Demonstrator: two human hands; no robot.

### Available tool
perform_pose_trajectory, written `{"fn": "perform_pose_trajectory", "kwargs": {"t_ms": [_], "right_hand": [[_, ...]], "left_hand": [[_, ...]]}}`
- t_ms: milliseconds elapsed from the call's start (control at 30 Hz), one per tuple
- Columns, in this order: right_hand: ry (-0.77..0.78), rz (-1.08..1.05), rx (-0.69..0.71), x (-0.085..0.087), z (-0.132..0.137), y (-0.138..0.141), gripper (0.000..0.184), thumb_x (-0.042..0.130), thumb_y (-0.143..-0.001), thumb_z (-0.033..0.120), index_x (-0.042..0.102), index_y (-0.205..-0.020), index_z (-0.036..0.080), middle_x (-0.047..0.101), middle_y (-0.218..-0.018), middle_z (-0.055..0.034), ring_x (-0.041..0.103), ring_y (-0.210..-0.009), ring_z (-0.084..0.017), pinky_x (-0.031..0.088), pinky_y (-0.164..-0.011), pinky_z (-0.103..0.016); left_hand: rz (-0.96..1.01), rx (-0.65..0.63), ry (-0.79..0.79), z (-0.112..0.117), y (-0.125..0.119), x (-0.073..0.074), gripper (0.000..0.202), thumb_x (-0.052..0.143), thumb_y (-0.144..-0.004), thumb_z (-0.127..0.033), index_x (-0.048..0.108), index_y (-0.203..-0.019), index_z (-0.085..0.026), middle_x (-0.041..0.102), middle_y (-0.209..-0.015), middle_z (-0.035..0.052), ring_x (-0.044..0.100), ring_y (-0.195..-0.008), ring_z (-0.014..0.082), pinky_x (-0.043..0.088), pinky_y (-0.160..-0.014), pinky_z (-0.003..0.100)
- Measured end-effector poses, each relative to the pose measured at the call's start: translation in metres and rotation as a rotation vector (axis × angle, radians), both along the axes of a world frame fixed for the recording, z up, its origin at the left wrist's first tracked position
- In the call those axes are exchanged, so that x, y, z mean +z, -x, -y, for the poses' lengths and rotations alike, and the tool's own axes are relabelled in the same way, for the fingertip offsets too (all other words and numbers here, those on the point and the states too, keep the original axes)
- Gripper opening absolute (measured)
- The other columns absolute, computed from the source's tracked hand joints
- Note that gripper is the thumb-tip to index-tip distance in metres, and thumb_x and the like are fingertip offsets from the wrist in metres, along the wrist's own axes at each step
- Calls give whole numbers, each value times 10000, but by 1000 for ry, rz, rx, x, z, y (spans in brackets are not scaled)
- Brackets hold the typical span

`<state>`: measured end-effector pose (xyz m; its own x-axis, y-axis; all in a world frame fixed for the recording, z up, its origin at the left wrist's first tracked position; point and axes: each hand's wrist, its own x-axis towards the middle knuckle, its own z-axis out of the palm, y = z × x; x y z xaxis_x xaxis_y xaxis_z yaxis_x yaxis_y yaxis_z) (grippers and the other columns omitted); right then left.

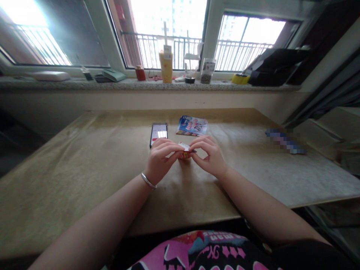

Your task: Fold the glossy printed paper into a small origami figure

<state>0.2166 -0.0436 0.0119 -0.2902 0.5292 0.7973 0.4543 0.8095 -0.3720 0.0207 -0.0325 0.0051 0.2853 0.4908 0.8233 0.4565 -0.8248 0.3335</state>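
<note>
Over the middle of the table, my left hand and my right hand meet at a small printed paper or card piece. Its upper face is white with a little red print, and orange-red and yellow show below. Thumb and fingers of each hand pinch one side of it. Whether it is a folded card or a tiny packet I cannot make out. Just beyond my left hand lies a phone with its screen lit. A stack of blue printed leaflets or packs is behind the piece.
A blurred, bluish flat object is near the right side of the table. Along the windowsill stand a yellow cup with a straw, a red jar, a clear container, yellow tape and a black bag.
</note>
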Motion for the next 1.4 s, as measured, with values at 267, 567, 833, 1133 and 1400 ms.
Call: {"fn": "perform_pose_trajectory", "kwargs": {"t_ms": [267,567,833,1133,1400], "right_hand": [[-3,-44,12,-3,-3,0,31,614,-796,210,631,-800,236,669,-828,-27,604,-834,-172,477,-815,-379],[-41,-50,18,-2,-4,-1,45,623,-797,198,637,-796,241,690,-820,-23,622,-829,-172,481,-819,-376],[-28,-70,20,-4,-5,-2,52,619,-788,182,617,-801,232,690,-810,-20,630,-827,-176,486,-819,-381],[-24,-80,-1,-7,-6,-2,47,626,-799,198,613,-774,236,686,-806,-18,622,-837,-176,490,-803,-380],[-117,-30,-10,-9,-7,-4,101,646,-786,159,636,-784,260,711,-832,4,605,-871,-181,481,-844,-396]], "left_hand": [[35,-25,6,-2,1,0,54,638,-818,-245,686,-808,-223,711,-776,8,638,-747,154,483,-830,363],[31,-37,17,-2,2,-1,46,642,-818,-241,685,-821,-224,712,-790,7,640,-756,156,477,-844,367],[41,-35,27,-2,1,-3,56,641,-821,-247,691,-830,-224,716,-788,8,638,-753,154,480,-836,356],[48,-74,58,-5,1,-5,54,651,-815,-216,690,-852,-220,713,-807,6,634,-776,151,474,-840,357],[-28,8,-33,-4,0,-2,51,654,-805,-214,694,-827,-238,718,-845,-5,622,-824,157,463,-859,359]]}}
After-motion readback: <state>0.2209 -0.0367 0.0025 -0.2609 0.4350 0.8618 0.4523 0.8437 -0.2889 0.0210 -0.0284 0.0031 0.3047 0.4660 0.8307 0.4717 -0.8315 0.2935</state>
